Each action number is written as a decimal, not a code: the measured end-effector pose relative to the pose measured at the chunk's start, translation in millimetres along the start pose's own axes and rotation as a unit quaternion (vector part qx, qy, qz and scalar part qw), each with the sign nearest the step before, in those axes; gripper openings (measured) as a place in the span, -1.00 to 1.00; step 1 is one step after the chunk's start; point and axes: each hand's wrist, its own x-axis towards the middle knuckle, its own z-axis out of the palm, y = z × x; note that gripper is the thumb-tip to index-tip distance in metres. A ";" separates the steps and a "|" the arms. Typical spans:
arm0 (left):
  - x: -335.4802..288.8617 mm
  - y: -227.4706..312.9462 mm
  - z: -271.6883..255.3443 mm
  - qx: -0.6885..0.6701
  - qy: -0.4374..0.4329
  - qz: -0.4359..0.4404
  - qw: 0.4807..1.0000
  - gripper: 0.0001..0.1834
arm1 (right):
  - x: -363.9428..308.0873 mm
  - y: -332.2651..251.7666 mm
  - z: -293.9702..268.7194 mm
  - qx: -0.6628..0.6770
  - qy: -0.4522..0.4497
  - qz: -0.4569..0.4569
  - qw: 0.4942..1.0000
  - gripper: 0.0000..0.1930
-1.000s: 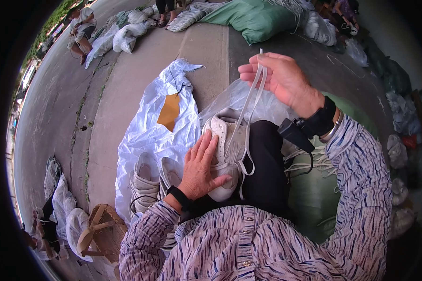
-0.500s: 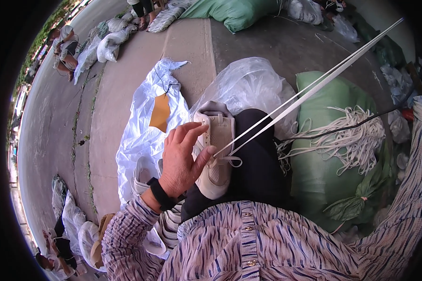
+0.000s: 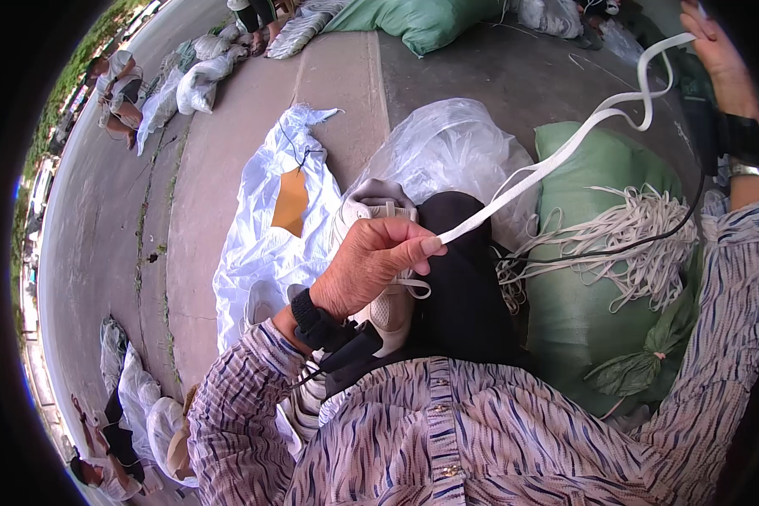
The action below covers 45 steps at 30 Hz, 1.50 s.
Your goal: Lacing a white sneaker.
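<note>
A pale beige lace-up shoe (image 3: 390,314) rests on my lap against the dark trouser leg, partly covered by my left hand (image 3: 378,260). That hand pinches a flat white shoelace (image 3: 523,183) between thumb and forefinger, just above the shoe. From there the lace runs in loose curves to the upper right, where my right hand (image 3: 725,67) is raised and closed on its other end. A small loop of lace shows at the shoe's side. My left fingers hide much of the shoe's eyelets.
Right of my leg, a green sack (image 3: 599,337) carries a heap of white laces (image 3: 641,244). Clear plastic (image 3: 455,143) and a white sheet with a tan patch (image 3: 270,244) lie ahead. More shoes (image 3: 299,413) sit beneath my left forearm. People and bags are farther left.
My left fingers have gone from spread over the shoe to pinching the lace. The taut lace has turned slack and curved. My right hand has come into view at the upper right.
</note>
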 end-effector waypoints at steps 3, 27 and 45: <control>1.2 1.4 5.1 0.023 -0.020 0.013 0.999 -0.76 | -111.8 53.3 116.5 -0.105 -0.250 0.085 0.959 -0.61; -61.1 -86.8 -27.6 0.470 0.252 0.256 0.806 -0.75 | -273.5 183.2 195.8 -0.038 -0.339 0.452 0.824 -0.84; -68.3 -79.6 -14.7 0.456 0.212 0.101 0.859 -0.06 | -187.1 178.3 194.2 0.020 -0.350 0.407 0.843 -0.65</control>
